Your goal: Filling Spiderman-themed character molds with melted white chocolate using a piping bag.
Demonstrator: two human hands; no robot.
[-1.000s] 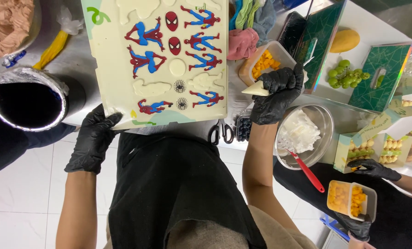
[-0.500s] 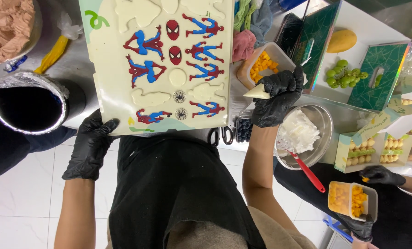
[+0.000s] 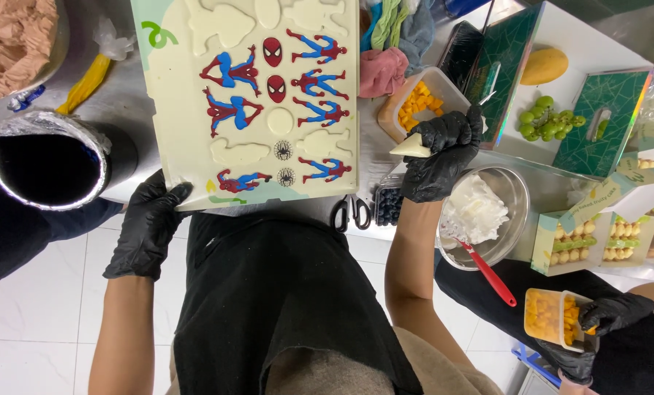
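On the steel counter edge, the person is working a cream-coloured mould sheet (image 3: 246, 110) of small figures: most cavities are filled red and blue, several are plain white.

Left hand (image 3: 148, 227), black glove, is gripping the sheet's near-left corner, thumb on top and fingers curled under, steadying it against the counter edge.

Right hand (image 3: 436, 157), also gloved, is closed around a small white piping bag (image 3: 409, 148), tip pointing left toward the sheet but hanging clear of it, just off its right edge.

Step in hand, as a judgement: colouring/filling the figure cavities, and the hand is sitting between strokes. Next move likely calls for bringing the tip over one of the unfilled white shapes, keeping the sheet flat with the left hand, squeezing lightly so the fill is not spilling over the cavity edge.

Surroundings:
- tub of orange fruit cubes (image 3: 422, 102) just beyond the right hand
- steel bowl of white cream (image 3: 488, 212) with a red-handled spatula (image 3: 488, 274), right of the hand
- scissors (image 3: 351, 213) and a small tub of blueberries (image 3: 389, 205) at the near edge of the counter
- foil-lined round tin (image 3: 45, 168) to the left, yellow piping bag (image 3: 85, 82) beyond it
- green grapes (image 3: 546, 121) on a white tray far right

A co-worker's gloved hand (image 3: 612, 313) at bottom right is holding another tub of fruit cubes (image 3: 553, 316); separate work.
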